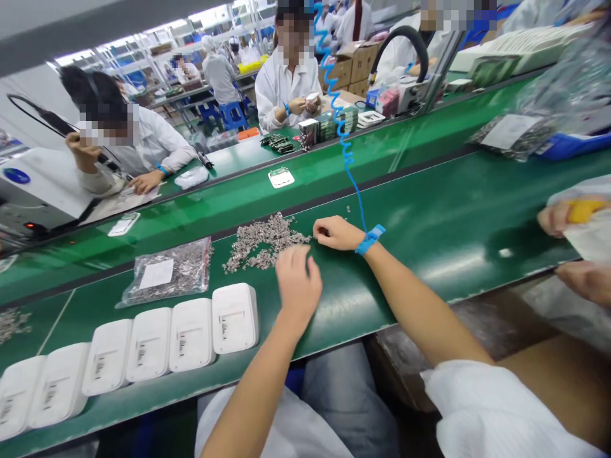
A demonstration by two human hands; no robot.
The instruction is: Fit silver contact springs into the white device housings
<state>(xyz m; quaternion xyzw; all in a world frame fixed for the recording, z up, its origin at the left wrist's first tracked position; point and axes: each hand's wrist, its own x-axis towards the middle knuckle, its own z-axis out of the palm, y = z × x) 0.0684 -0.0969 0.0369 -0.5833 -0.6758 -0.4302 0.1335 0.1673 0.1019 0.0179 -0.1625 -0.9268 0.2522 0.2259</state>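
Note:
A loose heap of small grey metal parts (264,241) lies on the green bench mat (429,216). My left hand (298,286) rests palm down just right of the heap, its fingers curled at the heap's edge. My right hand (335,232) sits at the heap's far right, fingers curled in a pinch near the parts; what it holds is too small to see. A blue wrist strap (370,239) circles my right wrist, and its coiled blue cord (338,108) rises upward.
Several white plastic cases (191,334) line the near edge at left. A clear bag of metal parts (167,272) lies behind them. Across the bench, people in white coats work. Another person's hands (568,219) hold something yellow at the right edge.

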